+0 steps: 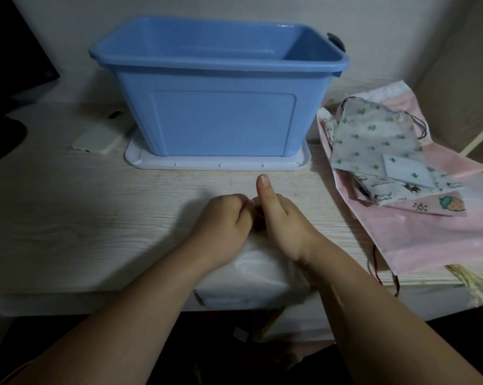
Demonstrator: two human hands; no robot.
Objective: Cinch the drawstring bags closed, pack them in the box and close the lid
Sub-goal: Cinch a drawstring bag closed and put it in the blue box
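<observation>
Seemingly, left hand (pixel 223 218) and right hand (pixel 284 222) pinch one white bag (pixel 248 276).

The pale wood-grain tabletop (pixel 68 218) carries a flat white plastic lid (pixel 207 165) in the middle, towards the back. Just left of the lid lies a slim white phone (pixel 98 140). At the right side a large pink drawstring bag (pixel 429 240) lies spread under smaller bags. A white soft bag (pixel 248 284) lies at the front edge and hangs a little over it.
</observation>
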